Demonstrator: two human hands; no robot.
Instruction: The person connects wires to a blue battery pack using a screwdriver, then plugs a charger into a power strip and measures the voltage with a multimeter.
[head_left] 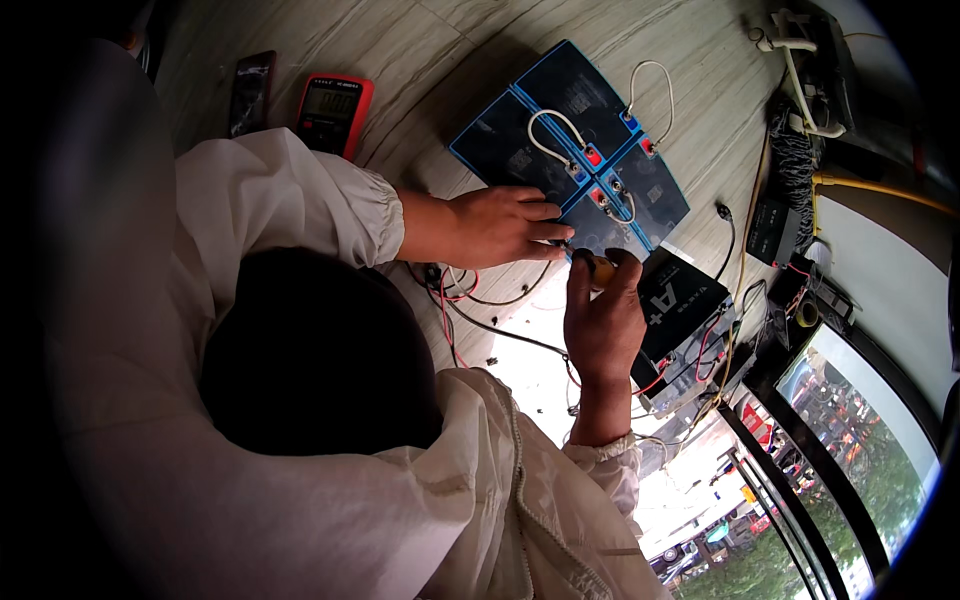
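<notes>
Several dark blue-edged batteries (540,130) lie side by side on the wooden floor, joined by white wire loops (556,128) at red and blue terminals. My left hand (500,225) reaches in from the left in a white sleeve, its fingertips pinching something small at the near edge of the batteries. My right hand (600,315) comes up from below and grips an orange-handled screwdriver (600,268) right beside the left fingertips. What the fingertips hold is too small to tell.
A black battery (680,310) with red and black wires (470,300) sits just right of my right hand. A red multimeter (333,112) and a dark phone (250,92) lie at the back left. Black boxes and cables (795,170) crowd the right, by a window.
</notes>
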